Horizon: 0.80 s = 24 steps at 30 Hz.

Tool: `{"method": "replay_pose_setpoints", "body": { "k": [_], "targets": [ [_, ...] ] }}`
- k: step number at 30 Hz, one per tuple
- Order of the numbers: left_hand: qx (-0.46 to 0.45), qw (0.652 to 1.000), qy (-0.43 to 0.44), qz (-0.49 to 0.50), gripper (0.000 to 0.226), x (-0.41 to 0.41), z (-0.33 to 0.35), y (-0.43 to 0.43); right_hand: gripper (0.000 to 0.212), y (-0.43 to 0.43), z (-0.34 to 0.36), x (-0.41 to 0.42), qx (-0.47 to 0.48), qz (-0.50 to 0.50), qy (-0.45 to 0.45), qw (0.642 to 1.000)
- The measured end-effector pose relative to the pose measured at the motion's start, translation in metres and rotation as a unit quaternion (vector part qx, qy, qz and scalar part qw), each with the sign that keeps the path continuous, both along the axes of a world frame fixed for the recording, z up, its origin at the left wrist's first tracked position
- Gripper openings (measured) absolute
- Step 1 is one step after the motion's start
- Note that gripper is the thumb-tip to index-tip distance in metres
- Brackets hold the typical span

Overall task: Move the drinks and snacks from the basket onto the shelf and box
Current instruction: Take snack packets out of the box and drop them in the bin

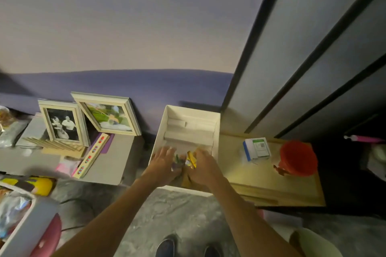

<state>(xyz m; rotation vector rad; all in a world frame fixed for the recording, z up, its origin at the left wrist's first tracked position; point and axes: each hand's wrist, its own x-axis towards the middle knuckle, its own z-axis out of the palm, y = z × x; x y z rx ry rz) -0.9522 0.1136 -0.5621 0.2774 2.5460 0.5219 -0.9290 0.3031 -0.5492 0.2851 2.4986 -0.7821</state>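
Head cam: whole frame is soft w/ motion blur, no labels readable. Both hands are inside the white box, at its near end.

- Left hand: palm down, fingers fairly straight, lying on the green/purple packets. Most of them are hidden under the hand, can't count.
- Right hand: fingers curled over the yellow packet, gripping it. Thumb and lower part of the packet are hidden.
- Box near wall is mostly covered by both wrists.
- Basket is cut off at the bottom-left corner. Only one rim and some silvery bags inside show.
- Shelf, wood top, sits just beside the box on the right. Its far right runs into dark and I can't make out what's there.

Edges/room:
- Box far half shows bare bottom plus cardboard inserts; walls are upright.
- Shelf has a small blue/white carton and a red cup toward the back, w/ bare wood in front of them.
- Left of the box is a grey surface w/ a b/w photo frame and a colour photo frame at the wall. A wood strip lies in front of them.
- Grey floor lies btw the box and a shoe.
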Motion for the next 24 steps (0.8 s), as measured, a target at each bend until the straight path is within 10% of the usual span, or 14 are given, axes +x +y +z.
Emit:
{"method": "replay_pose_setpoints", "body": {
  "k": [6, 15, 24],
  "targets": [
    [-0.026, 1.000, 0.006, -0.010, 0.097, -0.006, -0.025, 0.005, 0.111, -0.012, -0.043, -0.004, 0.051, 0.019, -0.046, 0.997],
    [0.031, 0.997, 0.034, 0.068, 0.060, -0.012, -0.005, 0.013, 0.053, -0.014, -0.050, -0.001, 0.050, -0.018, 0.040, 0.998],
    [0.134, 0.975, 0.132, 0.116, 0.035, -0.024, 0.081, 0.005, 0.070, 0.006, 0.039, -0.017, -0.070, -0.116, 0.123, 0.983]
  ]
}}
